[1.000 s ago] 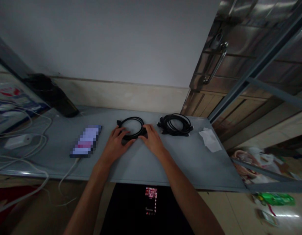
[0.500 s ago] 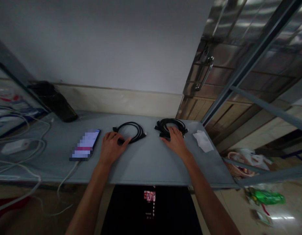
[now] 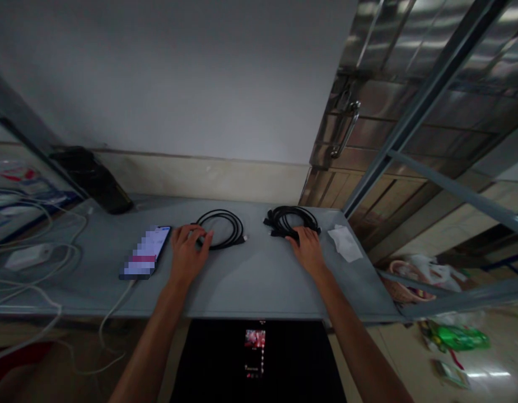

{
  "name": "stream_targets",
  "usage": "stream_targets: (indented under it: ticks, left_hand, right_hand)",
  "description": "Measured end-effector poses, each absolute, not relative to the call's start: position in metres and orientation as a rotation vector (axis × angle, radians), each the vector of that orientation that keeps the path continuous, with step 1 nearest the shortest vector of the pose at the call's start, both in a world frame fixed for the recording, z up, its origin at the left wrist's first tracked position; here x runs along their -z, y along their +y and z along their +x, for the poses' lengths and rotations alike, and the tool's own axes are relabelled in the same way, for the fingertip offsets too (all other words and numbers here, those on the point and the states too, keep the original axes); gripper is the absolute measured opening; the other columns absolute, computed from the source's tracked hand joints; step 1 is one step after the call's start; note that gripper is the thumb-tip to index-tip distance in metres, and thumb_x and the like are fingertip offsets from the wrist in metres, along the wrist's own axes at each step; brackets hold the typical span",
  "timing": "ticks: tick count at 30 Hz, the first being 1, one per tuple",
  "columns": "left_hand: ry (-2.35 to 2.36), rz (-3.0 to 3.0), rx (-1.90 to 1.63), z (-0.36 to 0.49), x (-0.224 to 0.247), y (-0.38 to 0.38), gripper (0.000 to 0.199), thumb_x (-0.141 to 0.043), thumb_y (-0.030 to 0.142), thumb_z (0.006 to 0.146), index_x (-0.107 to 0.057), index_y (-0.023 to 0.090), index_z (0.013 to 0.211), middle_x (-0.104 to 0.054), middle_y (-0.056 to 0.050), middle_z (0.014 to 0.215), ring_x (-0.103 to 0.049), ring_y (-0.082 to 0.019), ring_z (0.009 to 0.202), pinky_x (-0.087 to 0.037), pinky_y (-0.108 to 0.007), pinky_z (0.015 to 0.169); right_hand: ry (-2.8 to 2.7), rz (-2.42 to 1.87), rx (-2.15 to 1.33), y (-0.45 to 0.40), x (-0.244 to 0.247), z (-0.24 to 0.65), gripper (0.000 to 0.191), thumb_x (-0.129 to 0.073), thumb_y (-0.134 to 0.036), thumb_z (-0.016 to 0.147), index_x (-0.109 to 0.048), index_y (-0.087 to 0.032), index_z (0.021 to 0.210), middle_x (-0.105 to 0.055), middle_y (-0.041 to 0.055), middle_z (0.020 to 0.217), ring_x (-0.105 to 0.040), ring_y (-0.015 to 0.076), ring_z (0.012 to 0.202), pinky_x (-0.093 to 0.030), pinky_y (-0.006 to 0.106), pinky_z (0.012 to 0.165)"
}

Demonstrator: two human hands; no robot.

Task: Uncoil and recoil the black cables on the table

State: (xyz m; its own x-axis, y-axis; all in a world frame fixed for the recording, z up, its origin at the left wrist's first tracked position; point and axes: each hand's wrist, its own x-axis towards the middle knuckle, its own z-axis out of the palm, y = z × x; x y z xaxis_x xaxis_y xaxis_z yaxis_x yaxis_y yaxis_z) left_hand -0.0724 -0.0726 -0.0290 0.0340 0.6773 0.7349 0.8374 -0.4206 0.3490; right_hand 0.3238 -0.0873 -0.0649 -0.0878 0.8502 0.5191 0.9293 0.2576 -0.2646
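Note:
A single black cable (image 3: pixel 232 217) lies in a loose coil on the grey tabletop. My left hand (image 3: pixel 188 251) is at the coil's left side, fingers bent and thumb curled toward them, with part of the cable between. To the right lies a thicker bundle of coiled black cables (image 3: pixel 279 215) with several plug ends showing. My right hand (image 3: pixel 309 249) grips the bundle's front right edge, fingers over the strands and thumb at the front. The fingertips of both hands are partly hidden.
A lit phone (image 3: pixel 147 252) on a white cord lies left of my left hand. Farther left are a white adapter (image 3: pixel 29 256) and tangled white cords. A dark box-like object (image 3: pixel 93 179) leans at the back. Crumpled white paper (image 3: pixel 345 242) lies near the right edge, beside a metal frame (image 3: pixel 393 148).
My left hand has slid left along the coil, its thumb drawn closer to the fingers. My right hand has shifted slightly right and toward me on the bundle. Both coils stay in place.

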Motion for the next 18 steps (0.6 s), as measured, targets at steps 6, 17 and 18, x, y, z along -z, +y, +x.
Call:
stream_targets:
  ticks: [6, 17, 18]
  left_hand:
    - [-1.568, -2.16, 1.37, -0.071, 0.023, -0.076, 0.026, -0.062, 0.047, 0.11, -0.069, 0.026, 0.095, -0.076, -0.012, 0.112, -0.07, -0.034, 0.115, -0.049, -0.06, 0.113]
    - [-1.534, -2.146, 1.425, -0.07, 0.015, -0.08, 0.029, -0.059, 0.048, 0.111, -0.064, 0.027, 0.09, -0.077, -0.009, 0.104, -0.071, -0.032, 0.107, -0.052, -0.056, 0.108]
    - [-1.522, -2.14, 1.436, -0.07, 0.015, -0.08, 0.03, -0.059, 0.048, 0.111, -0.064, 0.027, 0.09, -0.077, -0.009, 0.103, -0.071, -0.032, 0.106, -0.053, -0.056, 0.107]
  right_hand:
    - [-1.89, -1.626, 0.175, -0.089, 0.065, 0.323, 0.029, -0.065, -0.048, 0.113, -0.069, -0.019, 0.116, -0.079, 0.0165, 0.115, -0.073, 0.0335, 0.112, -0.051, 0.046, 0.102]
    - [-1.618, -1.602, -0.051, -0.094, 0.05, 0.321, 0.036, -0.04, -0.053, 0.117, -0.058, -0.023, 0.111, -0.082, 0.0176, 0.108, -0.077, 0.0332, 0.105, -0.056, 0.049, 0.1]
    - [-1.537, -1.577, -0.089, -0.095, 0.044, 0.322, 0.037, -0.039, -0.056, 0.117, -0.055, -0.023, 0.111, -0.082, 0.0164, 0.104, -0.077, 0.0321, 0.101, -0.057, 0.048, 0.096]
